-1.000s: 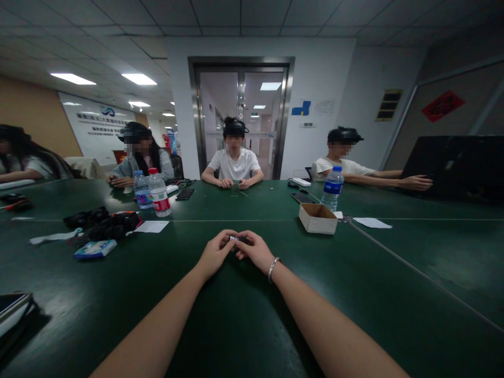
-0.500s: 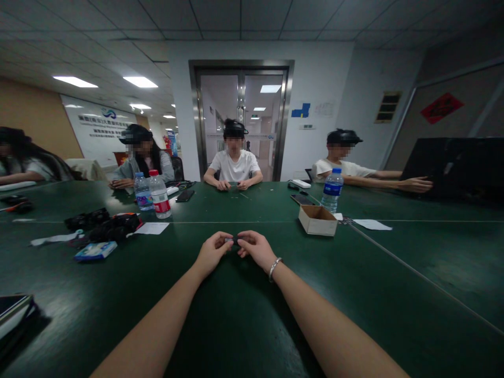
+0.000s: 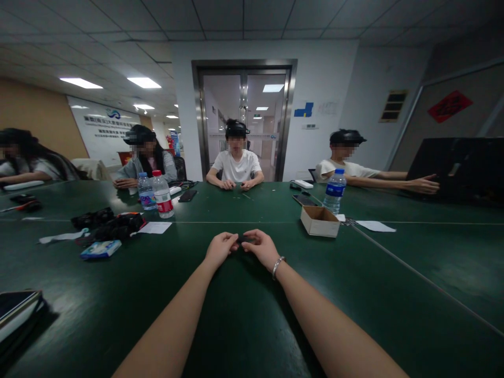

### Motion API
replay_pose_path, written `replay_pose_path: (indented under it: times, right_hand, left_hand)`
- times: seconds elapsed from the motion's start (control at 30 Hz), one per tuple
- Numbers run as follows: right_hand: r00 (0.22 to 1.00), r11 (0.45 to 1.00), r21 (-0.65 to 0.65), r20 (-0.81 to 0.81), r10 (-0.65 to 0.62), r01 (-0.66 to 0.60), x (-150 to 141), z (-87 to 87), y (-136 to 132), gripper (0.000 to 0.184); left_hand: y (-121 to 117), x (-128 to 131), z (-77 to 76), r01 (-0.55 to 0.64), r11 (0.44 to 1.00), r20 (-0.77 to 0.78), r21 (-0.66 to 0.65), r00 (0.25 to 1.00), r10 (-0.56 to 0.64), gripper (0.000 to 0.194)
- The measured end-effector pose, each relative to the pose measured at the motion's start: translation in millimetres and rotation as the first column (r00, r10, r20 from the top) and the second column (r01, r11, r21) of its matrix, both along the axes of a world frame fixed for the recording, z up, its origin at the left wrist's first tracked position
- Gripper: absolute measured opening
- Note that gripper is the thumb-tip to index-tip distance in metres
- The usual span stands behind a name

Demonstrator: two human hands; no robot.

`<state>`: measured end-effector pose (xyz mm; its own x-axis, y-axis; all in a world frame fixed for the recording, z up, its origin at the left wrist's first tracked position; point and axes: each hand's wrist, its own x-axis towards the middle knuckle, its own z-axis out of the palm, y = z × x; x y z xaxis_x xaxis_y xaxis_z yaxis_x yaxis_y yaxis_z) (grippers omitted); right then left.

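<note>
Both arms reach forward over a dark green table (image 3: 236, 325). My left hand (image 3: 221, 249) is closed in a pinch on the left end of a small black object (image 3: 241, 239), too small and dark to name. On the other side my right hand (image 3: 263, 248), with a silver bracelet at the wrist, has thumb and curled fingers on the same object's right end. The fingertips of the two hands are almost touching, just above the tabletop.
An open cardboard box (image 3: 319, 221) stands at right, in front of a water bottle (image 3: 334, 191). To the left are two bottles (image 3: 163, 195), black gear (image 3: 114, 227) and a blue-white packet (image 3: 101, 249). Several people wearing headsets sit across the table.
The view has turned slightly left, so everything sits a little further right. My hands stay together; more of the small black object shows between the fingertips.
</note>
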<state>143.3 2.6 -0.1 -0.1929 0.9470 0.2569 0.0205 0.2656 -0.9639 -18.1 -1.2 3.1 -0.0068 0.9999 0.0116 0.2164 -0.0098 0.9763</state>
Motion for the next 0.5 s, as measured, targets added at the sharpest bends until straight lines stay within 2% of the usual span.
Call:
replay_pose_path:
  times: [0.1, 0.2, 0.5]
  right_hand:
    - [0.998, 0.999, -0.036, -0.057, 0.034, -0.036, -1.0, -0.4, 0.2, 0.033]
    - [0.993, 0.994, -0.090, -0.100, 0.060, -0.069, -2.3, -1.8, 1.8, 0.029]
    - [0.982, 0.982, -0.175, -0.183, 0.040, -0.073, -0.4, -5.3, 6.9, 0.026]
  left_hand:
    - [-2.4, -1.1, -5.3, 0.034, 0.991, -0.023, 0.126, 0.999, -0.031, 0.037]
    - [-6.3, -3.4, -4.3, 0.086, 0.976, -0.005, 0.200, 0.996, -0.087, 0.034]
    - [-12.1, -4.1, 4.0, 0.134, 0.953, 0.044, 0.271, 0.988, -0.151, 0.038]
